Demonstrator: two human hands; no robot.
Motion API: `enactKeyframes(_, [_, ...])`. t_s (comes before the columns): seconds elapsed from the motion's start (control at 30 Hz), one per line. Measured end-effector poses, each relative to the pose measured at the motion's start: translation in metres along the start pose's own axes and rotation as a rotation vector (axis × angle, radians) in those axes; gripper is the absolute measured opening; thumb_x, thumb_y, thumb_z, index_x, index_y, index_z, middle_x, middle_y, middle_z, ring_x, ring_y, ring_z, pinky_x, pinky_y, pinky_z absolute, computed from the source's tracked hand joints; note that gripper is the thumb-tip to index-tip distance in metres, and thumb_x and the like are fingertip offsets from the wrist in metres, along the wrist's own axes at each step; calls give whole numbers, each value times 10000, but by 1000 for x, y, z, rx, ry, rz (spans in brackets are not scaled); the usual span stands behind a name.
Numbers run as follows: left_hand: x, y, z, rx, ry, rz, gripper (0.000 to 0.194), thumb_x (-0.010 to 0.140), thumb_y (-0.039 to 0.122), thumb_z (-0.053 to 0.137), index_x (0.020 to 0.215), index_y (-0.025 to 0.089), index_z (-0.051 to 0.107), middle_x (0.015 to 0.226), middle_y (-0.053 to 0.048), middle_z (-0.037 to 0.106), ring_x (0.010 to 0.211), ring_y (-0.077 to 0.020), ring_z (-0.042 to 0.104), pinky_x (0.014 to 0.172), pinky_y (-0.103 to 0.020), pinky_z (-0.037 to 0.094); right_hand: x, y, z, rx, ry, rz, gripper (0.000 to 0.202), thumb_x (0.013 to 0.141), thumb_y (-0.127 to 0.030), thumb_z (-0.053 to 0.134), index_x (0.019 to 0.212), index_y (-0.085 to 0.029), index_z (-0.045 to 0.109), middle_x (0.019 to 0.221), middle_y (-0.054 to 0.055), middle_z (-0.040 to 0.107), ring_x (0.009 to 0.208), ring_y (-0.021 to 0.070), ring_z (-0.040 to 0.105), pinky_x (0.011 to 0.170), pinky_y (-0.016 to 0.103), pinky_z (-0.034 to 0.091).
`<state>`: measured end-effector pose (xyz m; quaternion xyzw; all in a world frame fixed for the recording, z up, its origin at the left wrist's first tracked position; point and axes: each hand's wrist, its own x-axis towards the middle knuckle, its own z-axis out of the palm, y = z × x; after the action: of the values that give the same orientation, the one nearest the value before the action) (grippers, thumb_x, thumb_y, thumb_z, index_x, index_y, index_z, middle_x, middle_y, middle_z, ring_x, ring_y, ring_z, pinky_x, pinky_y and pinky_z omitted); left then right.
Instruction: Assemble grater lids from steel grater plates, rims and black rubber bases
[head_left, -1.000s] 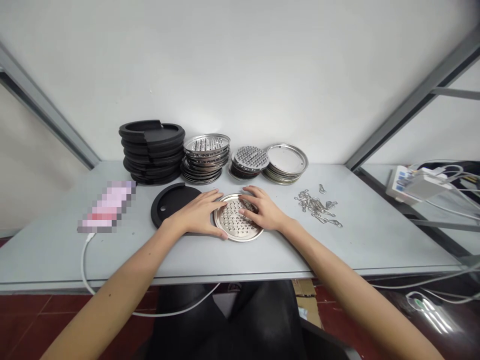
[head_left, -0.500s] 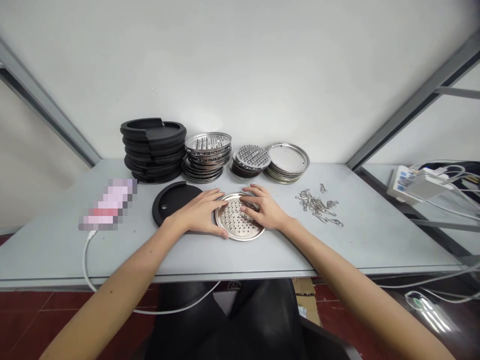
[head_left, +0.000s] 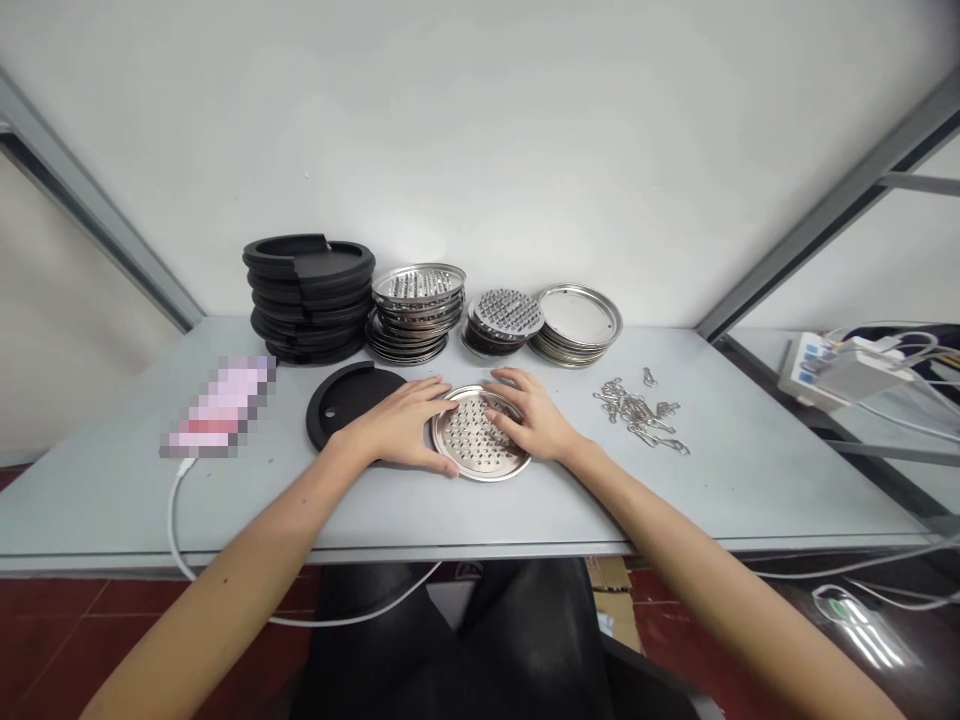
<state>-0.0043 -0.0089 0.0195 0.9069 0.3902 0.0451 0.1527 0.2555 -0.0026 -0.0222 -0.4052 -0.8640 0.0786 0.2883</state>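
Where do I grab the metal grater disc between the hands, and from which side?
The grater disc is probably best taken at its bare near rim, from the front: the left hand and right hand flank the disc, and raised teeth fill its middle.

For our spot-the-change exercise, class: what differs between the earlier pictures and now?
Very little: the right hand's thumb seems to have shifted slightly toward the far side of the metal grater disc. I see nothing newly taken hold of or let go. The left hand, black plate and pins stayed put; the camera view shifted slightly.
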Motion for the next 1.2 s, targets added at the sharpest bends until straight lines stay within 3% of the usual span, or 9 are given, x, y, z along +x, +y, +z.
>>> enactKeyframes(0.33, [0,-1,1,-2,-7,-3,1049,580,785,683,1420,200,453,1556,-141,306,1452,-340,226,1179,-461,204,2,2,-1,42,-41,39,397,916,-460,512,1119,-181,708,1375,142,534,1326,321,409,1121,542,325])
enactKeyframes(0.63, [0,1,-1,20,-24,-7,1075,577,816,655,1427,193,444,1557,-151,298,1458,-335,212,1178,-460,194,4,4,0,135,-49,135,340,893,-440,549,1069,-228,748,1440,94,494,1443,361,236,1144,620,240])
enactKeyframes(0.8, [0,1,-2,26,-35,-14,1079,579,821,648,1433,197,436,1558,-147,300,1460,-325,211,1179,-443,194,5,4,-1,166,-71,168,345,914,-403,501,1091,-230,740,1445,74,496,1466,339,191,1157,624,205])
enactKeyframes(1.07, [0,1,-2,17,-33,-4,1047,591,798,663,1426,204,446,1559,-141,299,1456,-336,219,1181,-453,186,3,7,1,125,-55,115,361,937,-396,464,1114,-220,724,1416,100,517,1440,328,257,1153,607,231])
enactKeyframes(1.2, [0,0,-1,-1,-22,2,1046,591,793,670,1427,206,447,1558,-150,296,1453,-342,222,1176,-468,196,1,6,0,120,1,106,419,951,-430,440,1186,-181,680,1424,149,480,1382,310,359,1145,543,290])
